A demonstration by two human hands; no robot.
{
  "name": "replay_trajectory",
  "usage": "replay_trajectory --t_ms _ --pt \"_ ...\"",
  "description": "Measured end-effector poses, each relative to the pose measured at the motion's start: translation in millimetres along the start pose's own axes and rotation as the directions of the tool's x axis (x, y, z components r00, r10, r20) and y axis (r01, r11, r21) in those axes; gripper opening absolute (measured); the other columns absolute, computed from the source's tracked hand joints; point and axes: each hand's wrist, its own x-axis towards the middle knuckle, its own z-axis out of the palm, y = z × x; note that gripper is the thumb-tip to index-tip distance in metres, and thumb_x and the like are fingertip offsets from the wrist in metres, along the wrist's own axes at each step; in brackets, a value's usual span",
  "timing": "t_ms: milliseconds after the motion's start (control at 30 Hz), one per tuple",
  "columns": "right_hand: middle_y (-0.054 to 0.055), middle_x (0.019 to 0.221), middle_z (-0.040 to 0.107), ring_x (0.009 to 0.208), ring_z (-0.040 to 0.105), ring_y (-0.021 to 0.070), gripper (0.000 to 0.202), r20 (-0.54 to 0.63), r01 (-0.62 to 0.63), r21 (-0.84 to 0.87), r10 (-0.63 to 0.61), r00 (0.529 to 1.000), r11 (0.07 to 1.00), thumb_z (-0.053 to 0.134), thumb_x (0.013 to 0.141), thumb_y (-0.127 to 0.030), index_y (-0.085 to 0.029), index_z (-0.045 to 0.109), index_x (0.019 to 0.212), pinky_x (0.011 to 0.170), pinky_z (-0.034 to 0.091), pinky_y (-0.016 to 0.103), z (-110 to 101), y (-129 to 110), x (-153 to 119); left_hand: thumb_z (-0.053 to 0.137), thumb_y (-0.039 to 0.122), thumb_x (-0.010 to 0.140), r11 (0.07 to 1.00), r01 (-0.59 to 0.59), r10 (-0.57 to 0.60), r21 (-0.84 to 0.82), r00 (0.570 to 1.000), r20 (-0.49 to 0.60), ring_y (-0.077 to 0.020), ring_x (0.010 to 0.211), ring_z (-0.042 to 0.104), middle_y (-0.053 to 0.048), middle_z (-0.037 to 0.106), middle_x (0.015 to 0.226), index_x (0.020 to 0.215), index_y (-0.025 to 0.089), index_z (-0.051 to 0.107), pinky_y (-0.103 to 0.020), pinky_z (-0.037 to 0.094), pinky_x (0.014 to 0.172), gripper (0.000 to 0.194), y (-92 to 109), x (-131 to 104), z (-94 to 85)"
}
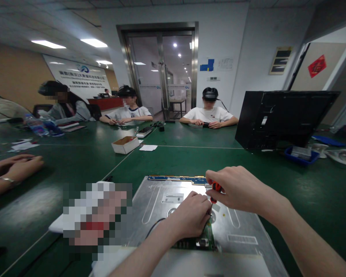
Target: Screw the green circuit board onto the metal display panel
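In front of me lies a flat silver metal panel [152, 196], which looks like the back of a display panel. Along its far edge runs a narrow blue circuit strip [175, 178]. My right hand [236, 188] grips a screwdriver [215, 188] by its red and black handle, with the shaft pointing down beside my left fingers. My left hand [190, 213] rests over a green circuit board [210, 236] on the panel, fingers curled downward. Whatever those fingers pinch is hidden beneath the hand. A dark cable [154, 226] curves out by my left wrist.
Left of the panel lies a pixelated white and pink item [89, 215]. Farther off are a small open box [125, 145], a black monitor [285, 119] and a blue tray [301, 156]. A co-worker's hands [20, 169] rest at the left; several people sit around the green table [190, 157].
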Motion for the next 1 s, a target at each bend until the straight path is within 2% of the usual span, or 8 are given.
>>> replay_trajectory --t_ms 333,600,1000 --pt "0.001 0.079 0.072 0.070 0.066 0.0197 0.006 -0.007 0.022 0.064 -0.022 1.000 0.998 0.058 0.085 -0.021 -0.022 0.059 0.092 0.051 0.023 0.027 0.9 2.4 -2.0 0.059 0.013 0.083 1.000 0.007 -0.006 -0.025 0.999 0.042 -0.0253 0.095 0.060 -0.008 0.066 0.100 0.087 0.016 0.057 -0.037 0.044 0.085 0.005 -0.3 0.2 -3.2" --pt "0.001 0.082 0.072 0.072 0.066 0.0191 0.006 0.014 0.005 0.069 -0.006 1.000 0.998 0.059 0.086 -0.021 -0.022 0.059 0.092 0.053 0.024 0.027 -0.2 2.2 -2.9 0.058 0.011 0.088 1.000 0.003 -0.003 0.022 1.000 -0.009 -0.0244 0.096 0.061 -0.008 0.067 0.101 0.090 0.015 0.060 -0.037 0.043 0.087 0.005 0.5 -0.7 2.0" --pt "0.001 0.080 0.072 0.070 0.065 0.0179 0.007 0.014 0.005 0.063 -0.006 1.000 0.998 0.060 0.087 -0.023 -0.022 0.060 0.093 0.053 0.025 0.026 0.1 2.2 -2.1 0.060 0.010 0.090 1.000 0.016 -0.016 0.020 1.000 0.014 -0.0236 0.095 0.062 -0.007 0.067 0.099 0.087 0.015 0.061 -0.036 0.042 0.085 0.005 0.5 0.7 -0.5"
